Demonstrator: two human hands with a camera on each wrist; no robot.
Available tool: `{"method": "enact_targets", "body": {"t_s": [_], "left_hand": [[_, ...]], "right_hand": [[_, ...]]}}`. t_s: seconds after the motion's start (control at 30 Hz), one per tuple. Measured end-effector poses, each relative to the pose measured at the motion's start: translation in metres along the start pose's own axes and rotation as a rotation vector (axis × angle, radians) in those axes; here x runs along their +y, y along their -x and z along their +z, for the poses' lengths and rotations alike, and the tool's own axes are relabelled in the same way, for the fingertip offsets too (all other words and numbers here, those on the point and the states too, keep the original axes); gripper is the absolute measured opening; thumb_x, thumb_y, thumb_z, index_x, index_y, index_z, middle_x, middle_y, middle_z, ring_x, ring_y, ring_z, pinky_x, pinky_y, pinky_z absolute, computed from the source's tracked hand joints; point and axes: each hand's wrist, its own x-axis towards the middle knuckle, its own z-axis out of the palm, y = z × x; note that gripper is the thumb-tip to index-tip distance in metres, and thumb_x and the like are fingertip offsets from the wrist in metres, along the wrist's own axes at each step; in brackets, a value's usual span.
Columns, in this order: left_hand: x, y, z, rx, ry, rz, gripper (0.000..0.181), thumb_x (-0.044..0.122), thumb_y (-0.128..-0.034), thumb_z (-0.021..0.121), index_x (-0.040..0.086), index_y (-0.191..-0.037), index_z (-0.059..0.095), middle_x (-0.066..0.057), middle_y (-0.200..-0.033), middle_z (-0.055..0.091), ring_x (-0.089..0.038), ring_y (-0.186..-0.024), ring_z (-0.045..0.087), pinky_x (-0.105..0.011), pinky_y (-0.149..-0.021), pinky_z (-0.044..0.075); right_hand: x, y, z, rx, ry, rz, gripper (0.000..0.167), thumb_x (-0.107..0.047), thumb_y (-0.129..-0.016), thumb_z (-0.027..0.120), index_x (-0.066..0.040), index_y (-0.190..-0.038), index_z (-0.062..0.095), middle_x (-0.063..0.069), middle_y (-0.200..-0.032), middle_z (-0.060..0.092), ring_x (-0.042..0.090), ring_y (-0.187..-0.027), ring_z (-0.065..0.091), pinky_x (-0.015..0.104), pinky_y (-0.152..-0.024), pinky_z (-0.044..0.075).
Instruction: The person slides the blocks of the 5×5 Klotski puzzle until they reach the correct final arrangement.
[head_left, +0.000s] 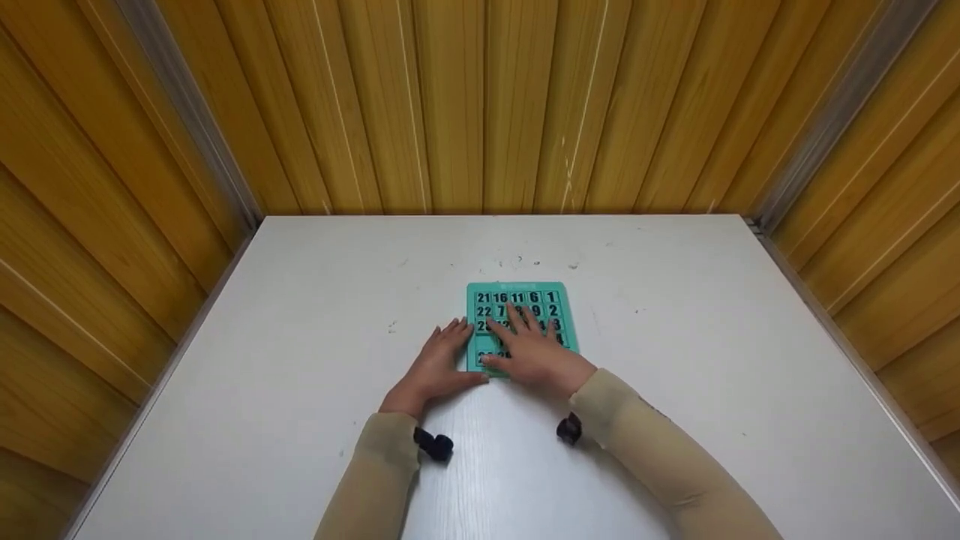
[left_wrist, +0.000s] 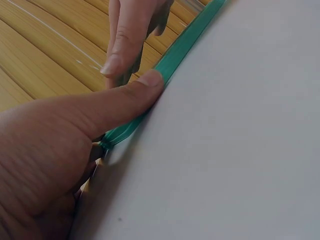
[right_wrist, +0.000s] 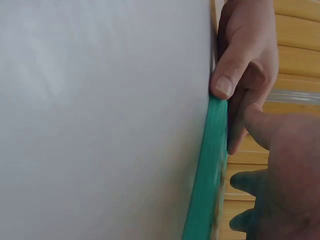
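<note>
A green number board [head_left: 517, 287] with black-numbered square tiles lies flat on the white table. My left hand [head_left: 435, 367] holds its lower left corner, fingers along the left side and thumb on the near edge; the left wrist view shows that thumb pressed on the green rim [left_wrist: 175, 57]. Over the lower middle tiles is my right hand [head_left: 536, 360], fingers spread, covering several numbers. In the right wrist view its fingers hang over the board's face beside the green edge [right_wrist: 205, 175]; whether the fingertips touch the tiles I cannot tell.
The white table [head_left: 300, 300] surrounds the board, with small dark marks beyond its far edge. Yellow wood-look panels [head_left: 480, 105] stand behind the table and at both sides. A small black device is strapped at each wrist.
</note>
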Motion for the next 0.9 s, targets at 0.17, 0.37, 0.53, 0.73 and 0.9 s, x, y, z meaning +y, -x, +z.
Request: {"method": "enact_targets", "body": {"t_s": [0.17, 0.37, 0.53, 0.73, 0.9], "left_hand": [[0.001, -0.001, 0.0, 0.002, 0.01, -0.008, 0.096, 0.045, -0.0839, 0.083, 0.006, -0.159, 0.037, -0.011, -0.169, 0.032, -0.028, -0.161, 0.019, -0.048, -0.135, 0.008], [0.001, 0.0, -0.001, 0.015, 0.013, 0.004, 0.096, 0.047, -0.0846, 0.082, 0.004, -0.158, 0.038, -0.014, -0.167, 0.033, -0.03, -0.16, 0.021, -0.049, -0.135, 0.008], [0.001, 0.0, -0.002, 0.011, 0.015, 0.005, 0.1, 0.052, -0.0831, 0.082, 0.003, -0.158, 0.037, -0.016, -0.167, 0.033, -0.032, -0.16, 0.021, -0.05, -0.135, 0.009], [0.001, 0.001, -0.001, 0.009, 0.004, 0.01, 0.102, 0.052, -0.0818, 0.083, 0.003, -0.158, 0.037, -0.016, -0.168, 0.032, -0.032, -0.16, 0.021, -0.05, -0.135, 0.009], [0.002, 0.001, -0.001, 0.005, 0.012, -0.002, 0.097, 0.046, -0.0835, 0.083, 0.005, -0.159, 0.037, -0.014, -0.169, 0.031, -0.03, -0.161, 0.02, -0.049, -0.135, 0.009]], "right_hand": [[0.001, -0.001, 0.002, 0.008, 0.006, -0.001, 0.078, -0.066, -0.101, 0.044, -0.028, -0.165, 0.022, 0.013, -0.175, -0.003, 0.042, -0.161, -0.004, 0.078, -0.123, -0.001], [0.0, 0.007, 0.005, -0.005, 0.021, -0.026, 0.077, -0.066, -0.1, 0.046, -0.03, -0.165, 0.024, 0.013, -0.175, -0.002, 0.043, -0.161, -0.005, 0.078, -0.123, -0.001], [-0.001, 0.015, 0.007, -0.018, 0.034, -0.042, 0.079, -0.071, -0.098, 0.045, -0.032, -0.164, 0.025, 0.013, -0.175, 0.0, 0.043, -0.161, -0.003, 0.078, -0.124, 0.003], [-0.003, 0.02, 0.004, -0.026, 0.027, -0.049, 0.079, -0.073, -0.098, 0.044, -0.032, -0.164, 0.027, 0.012, -0.175, 0.0, 0.042, -0.161, -0.004, 0.077, -0.124, 0.002], [-0.003, 0.016, -0.005, -0.029, -0.003, -0.032, 0.078, -0.068, -0.1, 0.046, -0.032, -0.165, 0.023, 0.009, -0.176, -0.005, 0.038, -0.162, -0.008, 0.074, -0.126, -0.001]]}}
